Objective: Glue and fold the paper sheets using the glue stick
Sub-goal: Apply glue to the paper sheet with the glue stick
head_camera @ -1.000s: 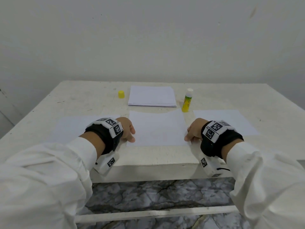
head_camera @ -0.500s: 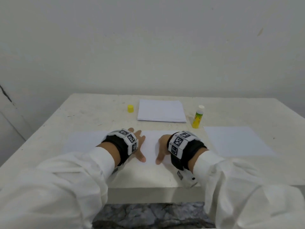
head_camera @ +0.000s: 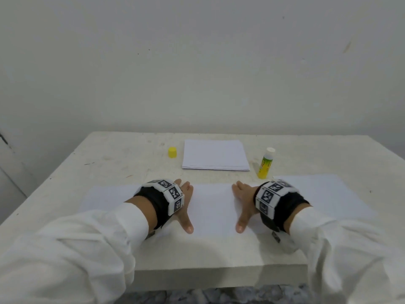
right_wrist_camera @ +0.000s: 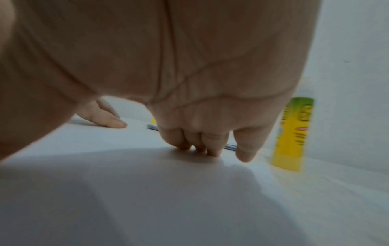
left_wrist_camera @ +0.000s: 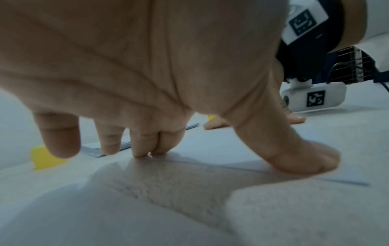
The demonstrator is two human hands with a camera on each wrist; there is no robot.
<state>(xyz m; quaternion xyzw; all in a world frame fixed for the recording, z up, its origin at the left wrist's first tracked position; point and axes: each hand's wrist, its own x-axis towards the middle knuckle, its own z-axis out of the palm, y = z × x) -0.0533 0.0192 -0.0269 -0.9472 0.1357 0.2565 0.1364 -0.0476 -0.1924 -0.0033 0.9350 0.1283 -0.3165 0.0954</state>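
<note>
Behind right hand (head_camera: 243, 200), upright glue stick (head_camera: 265, 163)

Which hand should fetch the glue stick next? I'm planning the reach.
Right. The glue stick stands uncapped just beyond the right hand; the left hand presses the paper sheet farther away.

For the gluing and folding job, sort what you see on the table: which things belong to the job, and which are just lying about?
Belong to the job:
middle sheet, pressed flat by left hand and right hand
glue stick, uncapped, upright
yellow cap
paper stack
left sheet
right sheet

Just lying about:
nothing visible on the table
</note>
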